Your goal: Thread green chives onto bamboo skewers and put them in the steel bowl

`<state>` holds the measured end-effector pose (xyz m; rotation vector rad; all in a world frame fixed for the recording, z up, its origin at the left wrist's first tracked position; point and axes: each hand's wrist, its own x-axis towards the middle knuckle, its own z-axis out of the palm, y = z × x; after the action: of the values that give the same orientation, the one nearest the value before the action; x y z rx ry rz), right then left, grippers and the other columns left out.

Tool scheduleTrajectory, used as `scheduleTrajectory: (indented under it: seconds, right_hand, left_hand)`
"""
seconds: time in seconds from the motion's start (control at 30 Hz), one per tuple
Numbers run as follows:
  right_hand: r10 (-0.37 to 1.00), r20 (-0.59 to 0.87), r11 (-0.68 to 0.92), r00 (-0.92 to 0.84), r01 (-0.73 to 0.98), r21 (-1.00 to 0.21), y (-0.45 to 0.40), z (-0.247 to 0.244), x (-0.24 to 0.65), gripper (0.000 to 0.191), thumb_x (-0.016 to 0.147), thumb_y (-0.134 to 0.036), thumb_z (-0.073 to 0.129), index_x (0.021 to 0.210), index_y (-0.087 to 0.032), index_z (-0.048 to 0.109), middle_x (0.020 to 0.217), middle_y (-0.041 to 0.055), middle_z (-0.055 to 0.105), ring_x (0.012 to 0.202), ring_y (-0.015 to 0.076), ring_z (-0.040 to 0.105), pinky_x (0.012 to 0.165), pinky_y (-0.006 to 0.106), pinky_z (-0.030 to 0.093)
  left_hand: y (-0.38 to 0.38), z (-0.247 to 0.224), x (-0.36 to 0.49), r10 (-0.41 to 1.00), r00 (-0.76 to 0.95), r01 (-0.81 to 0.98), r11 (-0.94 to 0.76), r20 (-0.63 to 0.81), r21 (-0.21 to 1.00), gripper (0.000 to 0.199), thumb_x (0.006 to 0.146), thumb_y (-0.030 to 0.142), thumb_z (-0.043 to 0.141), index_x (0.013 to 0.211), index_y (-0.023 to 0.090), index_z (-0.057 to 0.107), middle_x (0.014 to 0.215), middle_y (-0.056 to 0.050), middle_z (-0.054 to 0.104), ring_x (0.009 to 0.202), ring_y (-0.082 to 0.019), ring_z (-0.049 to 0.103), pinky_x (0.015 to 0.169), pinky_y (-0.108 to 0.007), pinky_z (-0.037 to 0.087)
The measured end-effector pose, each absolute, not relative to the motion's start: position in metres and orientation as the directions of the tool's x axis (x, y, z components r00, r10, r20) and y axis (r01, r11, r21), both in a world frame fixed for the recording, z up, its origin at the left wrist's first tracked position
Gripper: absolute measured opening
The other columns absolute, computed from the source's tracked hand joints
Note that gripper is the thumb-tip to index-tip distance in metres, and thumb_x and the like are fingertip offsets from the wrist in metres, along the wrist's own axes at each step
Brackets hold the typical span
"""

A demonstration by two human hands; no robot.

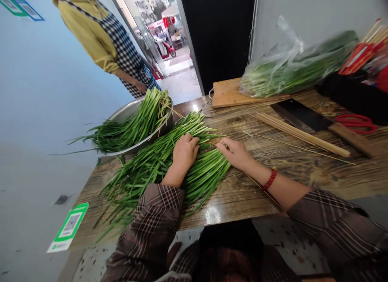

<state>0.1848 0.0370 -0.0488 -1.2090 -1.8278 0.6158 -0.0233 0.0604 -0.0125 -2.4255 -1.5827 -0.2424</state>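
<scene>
Two bare hands at a pile of loose greens (151, 164) on a wooden table (233, 193); clock positions are read from the pile, 12 pointing away from the wearer.
The left hand (185, 152) lies over the stalks with bent fingers; whether it clasps any cannot be told. The right hand (235, 152), at 3 o'clock, brings thumb and fingertips close together beside the pale stalk ends; what it pinches, if anything, is unclear. At 10 o'clock, a metal bowl (142, 145) holds more greens; beyond it, at 11, stands a person (121, 47) in a checked apron. At 1, a cutting board (226, 94); at 2, bagged greens (291, 71). Between 2 and 3 lie a bundle of sticks (303, 133) and a cleaver (318, 122).
</scene>
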Motion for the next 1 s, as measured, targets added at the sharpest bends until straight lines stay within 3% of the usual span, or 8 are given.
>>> scheduleTrajectory:
  seconds: [0.1, 0.27, 0.5, 0.67, 0.83, 0.9, 1.0]
  right_hand:
    - [0.911, 0.371, 0.410, -0.180, 0.494, -0.766, 0.035, -0.047, 0.185, 0.027, 0.093, -0.038, 0.044, 0.082, -0.020, 0.061, 0.070, 0.0018, 0.064, 0.063, 0.0157, 0.055, 0.063, 0.026, 0.037]
    - [0.914, 0.370, 0.401, -0.164, 0.500, -0.768, 0.032, -0.045, 0.185, 0.024, 0.093, -0.036, 0.047, 0.081, -0.020, 0.061, 0.072, 0.0020, 0.066, 0.064, 0.0157, 0.058, 0.063, 0.026, 0.037]
    - [0.913, 0.379, 0.399, -0.150, 0.516, -0.758, 0.032, -0.046, 0.186, 0.027, 0.092, -0.037, 0.046, 0.081, -0.020, 0.062, 0.070, 0.0013, 0.065, 0.062, 0.0146, 0.057, 0.062, 0.025, 0.037]
    - [0.906, 0.390, 0.416, -0.163, 0.507, -0.755, 0.031, -0.046, 0.187, 0.027, 0.093, -0.038, 0.046, 0.082, -0.019, 0.063, 0.069, 0.0005, 0.064, 0.059, 0.0136, 0.054, 0.060, 0.025, 0.036]
    - [0.894, 0.416, 0.441, -0.165, 0.482, -0.757, 0.030, -0.043, 0.188, 0.025, 0.091, -0.038, 0.049, 0.085, -0.019, 0.063, 0.075, 0.0023, 0.067, 0.066, 0.0152, 0.057, 0.062, 0.025, 0.038]
    - [0.896, 0.416, 0.437, -0.158, 0.484, -0.758, 0.029, -0.043, 0.187, 0.023, 0.090, -0.037, 0.050, 0.085, -0.019, 0.064, 0.076, 0.0028, 0.068, 0.067, 0.0153, 0.058, 0.062, 0.025, 0.038]
    - [0.900, 0.409, 0.427, -0.150, 0.493, -0.758, 0.029, -0.042, 0.187, 0.022, 0.090, -0.035, 0.051, 0.084, -0.019, 0.065, 0.076, 0.0024, 0.068, 0.062, 0.0141, 0.056, 0.060, 0.025, 0.038]
  left_hand:
    - [0.058, -0.008, -0.019, 0.875, 0.426, 0.903, -0.395, 0.230, -0.170, 0.024, 0.090, 0.022, 0.052, 0.112, 0.020, 0.062, 0.103, -0.011, 0.059, 0.096, -0.026, 0.052, 0.080, -0.037, 0.042]
    - [0.057, -0.006, -0.015, 0.878, 0.448, 0.888, -0.417, 0.165, -0.195, 0.022, 0.093, 0.023, 0.046, 0.097, 0.020, 0.067, 0.101, -0.011, 0.059, 0.094, -0.026, 0.052, 0.077, -0.038, 0.040]
    - [0.058, -0.012, -0.019, 0.859, 0.441, 0.898, -0.419, 0.262, -0.138, 0.015, 0.090, 0.022, 0.052, 0.090, 0.017, 0.067, 0.101, -0.011, 0.061, 0.094, -0.026, 0.051, 0.076, -0.038, 0.040]
    - [0.050, -0.012, -0.018, 0.792, 0.397, 0.862, -0.495, 0.464, 0.108, 0.010, 0.088, 0.021, 0.056, 0.088, 0.018, 0.066, 0.101, -0.007, 0.065, 0.095, -0.023, 0.054, 0.079, -0.036, 0.040]
    - [0.047, -0.020, -0.011, 0.836, 0.319, 0.679, -0.530, 0.446, 0.508, 0.009, 0.084, 0.014, 0.057, 0.089, 0.017, 0.064, 0.079, -0.001, 0.065, 0.074, -0.014, 0.058, 0.070, -0.027, 0.044]
    - [0.049, -0.022, -0.011, 0.843, 0.279, 0.647, -0.519, 0.459, 0.559, 0.010, 0.083, 0.014, 0.057, 0.090, 0.016, 0.065, 0.078, -0.001, 0.064, 0.071, -0.013, 0.057, 0.068, -0.025, 0.045]
    - [0.052, -0.020, -0.015, 0.827, 0.202, 0.681, -0.503, 0.524, 0.532, 0.010, 0.084, 0.017, 0.057, 0.088, 0.016, 0.065, 0.076, -0.001, 0.063, 0.070, -0.013, 0.056, 0.067, -0.025, 0.045]
